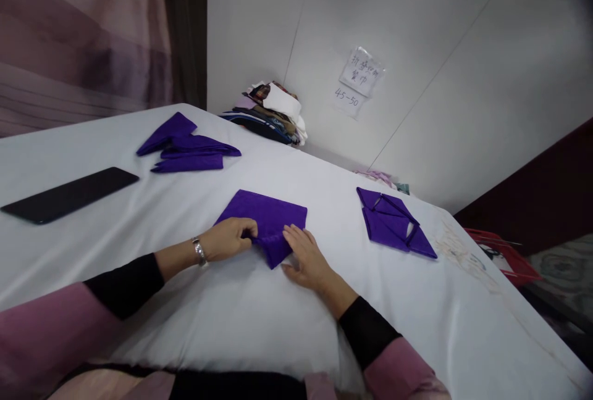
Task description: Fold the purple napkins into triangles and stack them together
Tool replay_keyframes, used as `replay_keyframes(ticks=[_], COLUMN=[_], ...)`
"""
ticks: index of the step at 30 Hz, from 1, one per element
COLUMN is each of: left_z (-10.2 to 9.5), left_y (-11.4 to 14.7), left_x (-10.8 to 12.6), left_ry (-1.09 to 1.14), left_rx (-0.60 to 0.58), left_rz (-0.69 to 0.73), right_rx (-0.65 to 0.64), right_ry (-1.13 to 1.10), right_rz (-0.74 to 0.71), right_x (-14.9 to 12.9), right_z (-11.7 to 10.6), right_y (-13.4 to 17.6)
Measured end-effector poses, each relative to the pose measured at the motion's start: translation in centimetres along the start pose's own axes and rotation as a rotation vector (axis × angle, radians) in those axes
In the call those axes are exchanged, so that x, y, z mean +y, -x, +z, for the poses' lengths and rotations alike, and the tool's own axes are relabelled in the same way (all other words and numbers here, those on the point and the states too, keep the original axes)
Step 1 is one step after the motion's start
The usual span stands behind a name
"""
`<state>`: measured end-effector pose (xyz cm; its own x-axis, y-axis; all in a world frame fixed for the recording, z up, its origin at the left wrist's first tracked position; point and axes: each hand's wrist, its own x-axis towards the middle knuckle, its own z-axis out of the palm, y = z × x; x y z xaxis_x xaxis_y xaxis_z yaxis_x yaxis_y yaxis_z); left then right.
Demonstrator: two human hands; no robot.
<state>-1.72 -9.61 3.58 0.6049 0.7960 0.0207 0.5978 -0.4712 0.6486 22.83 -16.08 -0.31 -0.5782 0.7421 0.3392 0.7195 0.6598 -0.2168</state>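
A purple cloth napkin [266, 210] lies on the white-covered table in front of me, partly folded. Its near edge is lifted into a fold that comes down to a point. My left hand [227, 238] pinches this near edge at the left, with the fingers curled closed on the cloth. On the right side, my right hand [308, 258] rests with extended fingers on the fabric, its thumb apart and lower down. The underside of the fold is hidden.
Several folded purple cloths [189, 147] lie at the back left, near a flat black tablet-like slab [69, 195]. A folded purple napkin arrangement [389, 222] is to the right. Stacked clothes [273, 113] stand beyond the far edge, and a red basket [507, 258] is past the right edge.
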Motion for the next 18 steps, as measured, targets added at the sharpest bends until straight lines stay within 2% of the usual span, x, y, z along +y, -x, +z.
replay_keyframes(ticks=[6, 10, 14, 18], left_z=[-0.8, -2.0, -2.3, -1.1], left_y=[-0.4, -0.7, 0.3, 2.3], left_x=[0.7, 0.5, 0.3, 0.3], left_ry=[0.082, 0.144, -0.025, -0.193], left_rx=[0.014, 0.023, 0.056, 0.026], left_rz=[0.002, -0.052, -0.047, 0.041], right_rx=[0.070, 0.050, 0.109, 0.077], right_ry=[-0.012, -0.132, -0.298, -0.474], right_rz=[0.015, 0.061, 0.121, 0.197], right_x=[0.4, 1.1, 1.2, 0.1], right_z=[1.3, 1.3, 0.3, -0.8], right_y=[-1.6, -1.9, -1.1, -0.4])
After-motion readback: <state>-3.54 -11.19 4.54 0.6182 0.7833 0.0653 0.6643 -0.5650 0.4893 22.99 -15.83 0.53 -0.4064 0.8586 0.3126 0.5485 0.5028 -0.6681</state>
